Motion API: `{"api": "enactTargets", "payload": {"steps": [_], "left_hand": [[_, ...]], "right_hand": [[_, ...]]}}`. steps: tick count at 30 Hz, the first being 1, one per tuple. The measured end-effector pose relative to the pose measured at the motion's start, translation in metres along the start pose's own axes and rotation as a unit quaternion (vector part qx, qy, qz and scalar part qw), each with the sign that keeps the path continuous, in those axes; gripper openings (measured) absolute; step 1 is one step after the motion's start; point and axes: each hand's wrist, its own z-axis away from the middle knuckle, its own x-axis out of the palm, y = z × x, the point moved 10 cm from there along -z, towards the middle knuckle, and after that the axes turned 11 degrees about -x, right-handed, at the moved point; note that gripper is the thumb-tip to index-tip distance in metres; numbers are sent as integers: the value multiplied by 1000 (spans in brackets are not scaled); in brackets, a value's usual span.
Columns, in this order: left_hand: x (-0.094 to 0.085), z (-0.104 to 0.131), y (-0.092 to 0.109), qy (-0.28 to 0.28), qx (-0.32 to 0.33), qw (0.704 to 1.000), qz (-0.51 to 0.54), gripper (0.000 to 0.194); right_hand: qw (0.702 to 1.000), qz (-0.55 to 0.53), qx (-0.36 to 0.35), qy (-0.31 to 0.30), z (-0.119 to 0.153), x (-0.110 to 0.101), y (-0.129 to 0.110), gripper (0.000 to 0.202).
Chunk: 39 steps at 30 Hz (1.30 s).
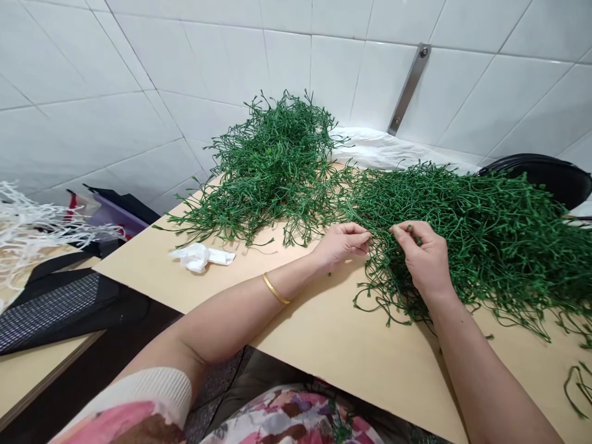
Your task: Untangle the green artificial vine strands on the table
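My left hand [345,242], with a gold bangle on the wrist, is closed in a pinch at the near edge of a large heap of thin green cords [453,209]. A strand of green cord at its fingertips is hard to separate from the heap behind. A short way to the right, my right hand [426,256] pinches a green cord between thumb and forefinger, and a bit of green shows at its fingers. The cords have small knotted or forked ends. Both hands are just above the table [296,320], fingertips facing each other.
A second green pile [277,154] rises at the back left. Crumpled white tissue [198,256] lies on the table's left part. White cords [55,228] and black mesh fabric [50,308] cover another surface at left. A black rounded object [541,172] stands behind the heap, near the tiled wall [296,55].
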Motion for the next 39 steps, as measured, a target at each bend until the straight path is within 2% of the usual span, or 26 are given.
{"api": "enactTargets", "payload": {"steps": [2, 3, 4, 6, 9, 11, 16, 21, 26, 31, 34, 39], "left_hand": [[-5, -1, -2, 27, -10, 1000, 13, 14], [-7, -1, -4, 34, -19, 999, 26, 13], [-8, -1, -6, 39, -29, 998, 42, 12], [-9, -1, -8, 40, -45, 995, 75, 12], [-10, -2, -7, 44, -45, 993, 99, 10], [-10, -1, -4, 46, -32, 994, 99, 8], [-3, 3, 0, 39, -1, 996, 82, 7], [1, 7, -1, 30, 15, 997, 65, 10], [3, 6, -3, 8, 5, 996, 83, 18], [6, 8, 2, 5, 16, 998, 55, 27], [8, 12, 7, 12, 42, 999, 20, 33], [12, 15, 11, 7, 66, 998, -6, 42]], "right_hand": [[997, 38, -53, 45, 0, -12, -19, 13], [995, 44, -79, 44, 0, -12, -29, 13], [993, 46, -104, 23, 1, -8, -38, 13], [987, 55, -140, -57, 4, 11, -50, 14], [970, 117, -158, -144, 10, 33, -49, 17], [968, 133, -152, -147, 11, 37, -42, 18], [983, 51, -101, -144, 10, 40, -25, 11], [981, 56, -118, -142, 9, 40, -31, 12], [982, -13, -107, -154, 8, 40, -32, 13], [978, -129, -28, -162, 9, 43, -11, 13], [978, -136, -5, -157, 10, 43, -6, 15], [980, -144, 7, -137, 10, 41, -11, 17]]}}
